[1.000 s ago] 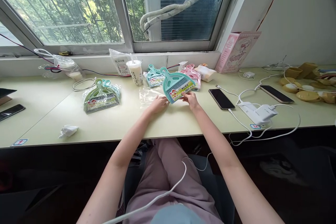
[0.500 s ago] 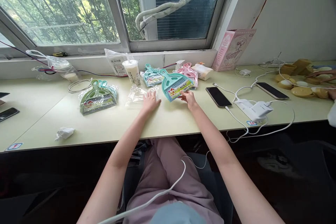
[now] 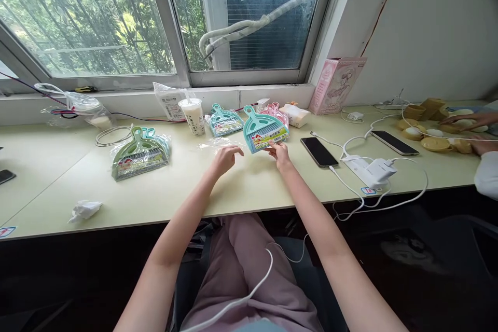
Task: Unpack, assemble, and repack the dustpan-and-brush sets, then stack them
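Observation:
A teal mini dustpan-and-brush set (image 3: 261, 127) with a printed label stands tilted above the table, its handle up. My right hand (image 3: 280, 155) grips its lower edge, thumb and fingers closed on the label side. To the left of it, my left hand (image 3: 227, 161) is open and holds nothing, fingers loosely bent toward the set but apart from it. Just behind my left hand lies a clear plastic bag (image 3: 218, 142), flat on the table. Behind are a wrapped teal set (image 3: 223, 123) and a pink set (image 3: 274, 110), partly hidden by the held one.
Wrapped green sets (image 3: 140, 153) lie left, near crumpled tissue (image 3: 85, 210). A drink cup (image 3: 193, 116) stands at the back, a tissue pack (image 3: 295, 114) behind right. Rightward are a phone (image 3: 319, 152), a power strip (image 3: 363, 171) with cables, and another person's hands (image 3: 476, 122) among yellow pieces.
My left hand has lifted off the plastic bag and moved slightly toward the dustpan set, its fingers now bent. My right hand still holds the set, now more upright.

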`<state>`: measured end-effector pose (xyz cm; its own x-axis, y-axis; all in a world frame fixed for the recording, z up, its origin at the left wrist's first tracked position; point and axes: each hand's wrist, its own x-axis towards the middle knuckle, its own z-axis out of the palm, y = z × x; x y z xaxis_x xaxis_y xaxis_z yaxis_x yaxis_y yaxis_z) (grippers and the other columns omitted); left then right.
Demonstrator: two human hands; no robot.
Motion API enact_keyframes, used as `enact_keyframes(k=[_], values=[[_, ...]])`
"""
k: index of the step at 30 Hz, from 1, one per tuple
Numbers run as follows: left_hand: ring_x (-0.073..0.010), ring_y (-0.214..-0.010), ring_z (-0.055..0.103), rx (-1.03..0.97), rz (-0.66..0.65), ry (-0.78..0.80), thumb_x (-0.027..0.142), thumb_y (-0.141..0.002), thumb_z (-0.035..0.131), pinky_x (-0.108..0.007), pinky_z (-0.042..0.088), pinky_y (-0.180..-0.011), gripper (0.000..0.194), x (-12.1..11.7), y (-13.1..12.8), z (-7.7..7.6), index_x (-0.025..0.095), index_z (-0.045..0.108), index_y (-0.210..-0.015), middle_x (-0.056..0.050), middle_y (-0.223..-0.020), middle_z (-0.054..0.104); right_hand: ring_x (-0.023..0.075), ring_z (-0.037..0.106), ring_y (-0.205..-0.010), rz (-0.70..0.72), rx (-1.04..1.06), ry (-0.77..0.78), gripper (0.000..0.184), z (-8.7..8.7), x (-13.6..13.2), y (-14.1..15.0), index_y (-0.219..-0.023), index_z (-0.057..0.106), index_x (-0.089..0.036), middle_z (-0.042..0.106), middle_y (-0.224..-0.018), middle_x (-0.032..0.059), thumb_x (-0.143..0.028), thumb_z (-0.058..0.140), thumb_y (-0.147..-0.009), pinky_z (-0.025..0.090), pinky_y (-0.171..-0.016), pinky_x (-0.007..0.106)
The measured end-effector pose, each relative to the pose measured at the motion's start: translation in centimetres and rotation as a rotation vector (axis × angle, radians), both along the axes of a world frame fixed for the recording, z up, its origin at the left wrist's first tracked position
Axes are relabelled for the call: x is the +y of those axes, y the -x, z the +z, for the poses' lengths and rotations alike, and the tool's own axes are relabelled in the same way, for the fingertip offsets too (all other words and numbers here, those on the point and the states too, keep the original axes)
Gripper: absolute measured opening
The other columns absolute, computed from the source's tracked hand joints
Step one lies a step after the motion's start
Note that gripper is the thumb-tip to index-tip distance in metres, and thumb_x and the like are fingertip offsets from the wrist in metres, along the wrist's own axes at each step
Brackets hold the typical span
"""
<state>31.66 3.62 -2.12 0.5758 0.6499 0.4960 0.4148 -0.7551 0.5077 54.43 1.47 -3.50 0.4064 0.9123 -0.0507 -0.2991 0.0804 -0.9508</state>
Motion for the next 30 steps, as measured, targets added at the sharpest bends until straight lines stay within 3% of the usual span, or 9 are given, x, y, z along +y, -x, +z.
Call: enact_keyframes(k=[4, 7, 10, 14, 18, 20, 22, 24, 30], values=[[-0.0236, -0.127, 0.050, -0.164, -0.129, -0.105, 0.003, -0.080, 0.039, -0.046, 0.035, -0.110, 0.050, -0.8, -0.2, -0.1, 0.024, 0.063, -0.120, -0.007, -0.125, 0.062, 0.0105, 0.072, -0.064, -0.149, 0.043, -0.020, 0.009, 0.1, 0.3, -0.9, -0.084, 0.059, -0.019, 0.073, -0.090, -0.0005, -0.023, 0.066, -0.079, 0.040, -0.049, 0.015], [-0.0252, -0.134, 0.043, -0.198, -0.148, -0.116, 0.012, -0.087, 0.047, -0.046, 0.030, -0.114, 0.040, -1.2, -0.4, -0.3, 0.024, 0.060, -0.123, -0.009, -0.132, 0.058, 0.0111, 0.073, -0.068, -0.223, 0.119, -0.024, 0.010, -0.1, 0.4, -1.7, -0.086, 0.058, -0.020, 0.073, -0.095, 0.0006, -0.024, 0.065, -0.080, 0.040, -0.047, 0.014], [-0.0281, -0.119, 0.056, -0.225, -0.047, -0.066, 0.028, -0.085, 0.061, -0.047, 0.036, -0.108, 0.043, -1.2, -0.4, -0.3, 0.024, 0.055, -0.127, -0.011, -0.125, 0.061, 0.0122, 0.073, -0.072, -0.246, 0.168, -0.010, 0.011, -0.5, 0.4, -2.2, -0.089, 0.058, -0.020, 0.073, -0.094, 0.0010, -0.025, 0.063, -0.081, 0.041, -0.045, 0.014], [-0.0237, -0.096, 0.064, -0.311, 0.155, 0.020, 0.028, -0.094, 0.041, -0.043, 0.047, -0.092, 0.034, -0.1, 0.5, 0.1, 0.025, 0.052, -0.126, -0.008, -0.111, 0.066, 0.0127, 0.073, -0.071, -0.240, 0.202, -0.015, 0.013, -0.9, 0.6, -2.3, -0.090, 0.058, -0.020, 0.073, -0.090, 0.0005, -0.025, 0.064, -0.080, 0.041, -0.044, 0.014], [-0.0327, -0.134, 0.039, -0.272, 0.416, -0.081, 0.011, -0.080, 0.051, -0.053, 0.026, -0.112, 0.031, 2.6, 2.8, -0.5, 0.026, 0.063, -0.105, -0.009, -0.131, 0.056, 0.0131, 0.073, -0.071, -0.202, 0.174, -0.018, 0.014, -0.9, 0.6, -2.2, -0.090, 0.059, -0.020, 0.073, -0.087, 0.0005, -0.025, 0.066, -0.080, 0.041, -0.043, 0.014], [-0.0383, -0.139, 0.031, -0.192, 0.529, -0.005, 0.008, -0.071, 0.059, -0.060, 0.013, -0.113, 0.036, 4.0, 4.1, -1.2, 0.024, 0.063, -0.103, -0.013, -0.133, 0.053, 0.0131, 0.073, -0.071, -0.170, 0.168, -0.014, 0.013, -0.9, 0.6, -2.2, -0.089, 0.059, -0.020, 0.073, -0.087, 0.0007, -0.025, 0.066, -0.080, 0.040, -0.042, 0.014], [-0.0404, -0.132, 0.040, -0.152, 0.610, 0.161, 0.013, -0.070, 0.064, -0.061, 0.020, -0.109, 0.041, 5.2, 5.3, -1.9, 0.021, 0.061, -0.109, -0.018, -0.128, 0.056, 0.0123, 0.073, -0.069, -0.142, 0.178, -0.003, 0.011, -0.8, 0.5, -2.1, -0.088, 0.059, -0.019, 0.074, -0.088, 0.0012, -0.022, 0.066, -0.080, 0.039, -0.042, 0.013], [-0.0354, -0.115, 0.056, -0.154, 0.598, 0.301, 0.022, -0.072, 0.067, -0.053, 0.034, -0.102, 0.047, 5.8, 6.0, -2.3, 0.020, 0.056, -0.117, -0.017, -0.116, 0.062, 0.0116, 0.073, -0.067, -0.124, 0.189, 0.010, 0.010, -0.9, 0.6, -2.1, -0.087, 0.059, -0.018, 0.074, -0.088, 0.0016, -0.020, 0.066, -0.080, 0.039, -0.041, 0.013], [-0.0253, -0.078, 0.063, 0.040, 0.520, 0.317, 0.040, -0.064, 0.076, -0.038, 0.043, -0.086, 0.042, 5.2, 5.8, -2.4, 0.026, 0.063, -0.102, 0.000, -0.067, 0.064, 0.0107, 0.072, -0.063, -0.073, 0.177, -0.004, 0.013, -0.9, 0.6, -1.8, -0.088, 0.060, -0.018, 0.074, -0.091, 0.0014, -0.018, 0.068, -0.077, 0.040, -0.041, 0.013]])
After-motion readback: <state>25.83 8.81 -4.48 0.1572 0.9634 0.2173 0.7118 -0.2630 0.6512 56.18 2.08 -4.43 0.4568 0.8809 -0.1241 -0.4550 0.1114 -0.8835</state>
